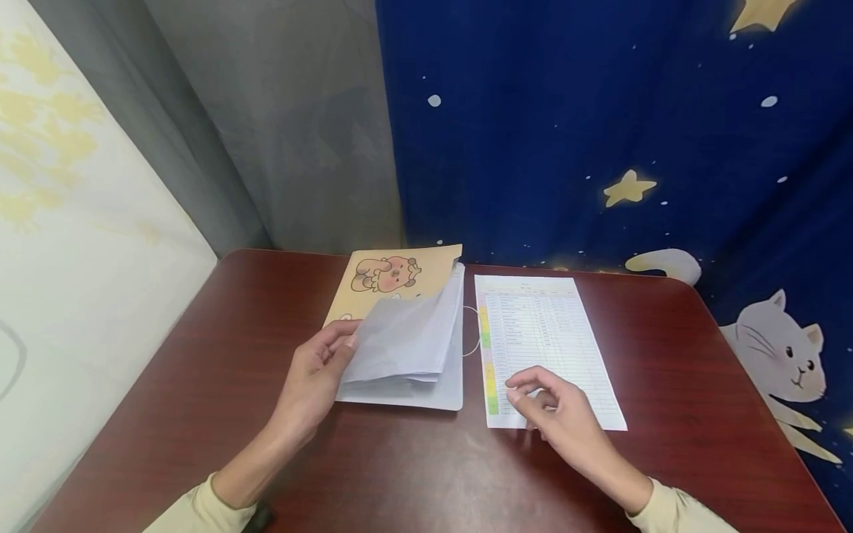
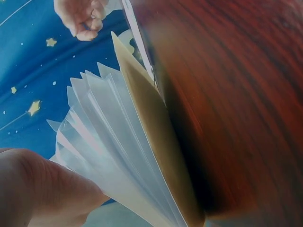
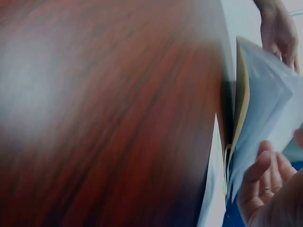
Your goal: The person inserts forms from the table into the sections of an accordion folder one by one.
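Note:
A folder with a beige cover [image 1: 340, 292], printed with a cartoon bear, lies opened on the table. My left hand [image 1: 316, 374] pinches its translucent plastic sleeves [image 1: 400, 337] between thumb and fingers at their left edge, lifting them off the back. In the left wrist view the sleeves [image 2: 113, 127] fan apart above the beige board [image 2: 151, 142]. To the folder's right lies a printed table sheet [image 1: 543, 318] with coloured cells down its left side. Over the sheet's lower part hovers my right hand [image 1: 563, 411], fingers loosely bent and holding nothing.
A thin pale elastic loop [image 1: 478, 337] sticks out between folder and sheet. The reddish-brown table [image 1: 400, 466] ends at a blue curtain [image 1: 533, 133] and a grey curtain [image 1: 300, 133] behind. A white panel [image 1: 87, 222] stands along the left side.

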`<state>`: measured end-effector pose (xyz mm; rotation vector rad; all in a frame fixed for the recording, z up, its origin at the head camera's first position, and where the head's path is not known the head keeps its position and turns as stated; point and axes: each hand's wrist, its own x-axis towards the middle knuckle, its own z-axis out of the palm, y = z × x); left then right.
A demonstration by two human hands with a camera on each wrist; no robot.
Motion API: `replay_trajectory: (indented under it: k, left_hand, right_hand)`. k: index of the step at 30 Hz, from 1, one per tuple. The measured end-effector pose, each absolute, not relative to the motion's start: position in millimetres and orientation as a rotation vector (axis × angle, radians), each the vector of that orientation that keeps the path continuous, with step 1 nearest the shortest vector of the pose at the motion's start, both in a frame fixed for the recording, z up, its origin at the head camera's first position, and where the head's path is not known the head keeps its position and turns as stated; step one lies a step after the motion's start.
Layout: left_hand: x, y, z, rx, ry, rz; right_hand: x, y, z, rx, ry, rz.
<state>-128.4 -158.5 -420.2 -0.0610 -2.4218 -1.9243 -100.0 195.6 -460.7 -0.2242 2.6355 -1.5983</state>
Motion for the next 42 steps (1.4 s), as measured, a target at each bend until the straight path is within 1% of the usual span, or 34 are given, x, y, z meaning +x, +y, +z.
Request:
replay_trajectory:
  k: [8, 19, 27, 42]
  left_hand:
    - [-126, -156, -416, -0.021, -2.436, -1.894]
    - [-127, -157, -418, -0.035, -2.438, -1.901]
    - [-128, -158, -418, -0.031, -2.444, -1.905]
    - [-128, -157, -419, -0.047, -2.429, -1.909]
  right_hand:
    - [-96, 225, -459, -0.184, 3.049, -1.003]
    - [-98, 256, -457, -0.015, 3.127, -0.679]
    - [-98, 280, -455, 0.141, 3.146, -0.314]
    - [-99, 290, -459, 0.226, 3.088, -0.206]
